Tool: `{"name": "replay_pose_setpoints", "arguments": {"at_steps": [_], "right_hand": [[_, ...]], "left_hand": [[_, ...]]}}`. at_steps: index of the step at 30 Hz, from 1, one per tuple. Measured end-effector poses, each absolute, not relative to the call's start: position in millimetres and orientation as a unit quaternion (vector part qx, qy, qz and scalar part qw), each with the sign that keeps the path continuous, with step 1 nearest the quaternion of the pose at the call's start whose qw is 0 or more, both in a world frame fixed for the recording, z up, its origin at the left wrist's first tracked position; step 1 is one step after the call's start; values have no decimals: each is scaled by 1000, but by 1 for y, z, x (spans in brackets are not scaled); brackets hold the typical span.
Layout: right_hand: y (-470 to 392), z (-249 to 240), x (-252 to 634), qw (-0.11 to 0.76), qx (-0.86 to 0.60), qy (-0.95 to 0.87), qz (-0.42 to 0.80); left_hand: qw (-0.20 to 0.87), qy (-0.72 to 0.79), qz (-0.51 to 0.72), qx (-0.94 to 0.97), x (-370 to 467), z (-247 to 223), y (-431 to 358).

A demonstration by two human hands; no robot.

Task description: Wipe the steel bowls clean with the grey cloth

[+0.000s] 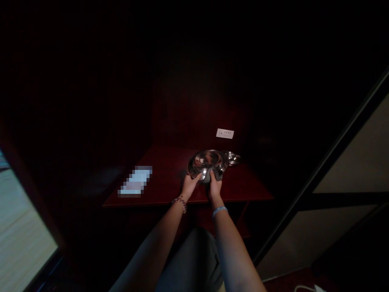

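A shiny metal bowl (199, 160) is held tilted toward me above the dark red desk (164, 182). My left hand (191, 184) grips its near left rim, thumb on the inside and fingers hidden beneath. In my right hand (215, 186) a dark grey cloth (208, 177) is bunched against the bowl's near right rim, with the thumb over it. Behind the bowl, on the right, another shiny metal bowl (233, 158) rests on the desk, partly hidden by the one I hold.
A pixelated flat pale rectangle (136, 181) lies on the desk at the left. A white wall socket (225, 133) is on the back panel. Dark panels rise on both sides, and a pale cable (304, 288) lies on the floor at lower right.
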State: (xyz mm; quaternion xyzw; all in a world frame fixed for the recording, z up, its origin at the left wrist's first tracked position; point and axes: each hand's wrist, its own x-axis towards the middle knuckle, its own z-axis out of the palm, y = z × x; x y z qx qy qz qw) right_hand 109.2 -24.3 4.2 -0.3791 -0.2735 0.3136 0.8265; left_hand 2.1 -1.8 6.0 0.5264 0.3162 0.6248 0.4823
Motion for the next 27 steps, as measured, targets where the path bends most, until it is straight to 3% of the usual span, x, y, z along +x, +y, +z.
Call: {"name": "replay_pose_setpoints", "arguments": {"at_steps": [10,20,27], "right_hand": [[-24,5,109,814,-383,-297,321],[-23,4,108,819,-388,-291,306],[-24,6,108,834,-378,-261,307]], "left_hand": [[454,338,652,505,1,12,-8],[358,406,726,424,-7,21,-11],[462,321,618,550,1,13,-7]]}}
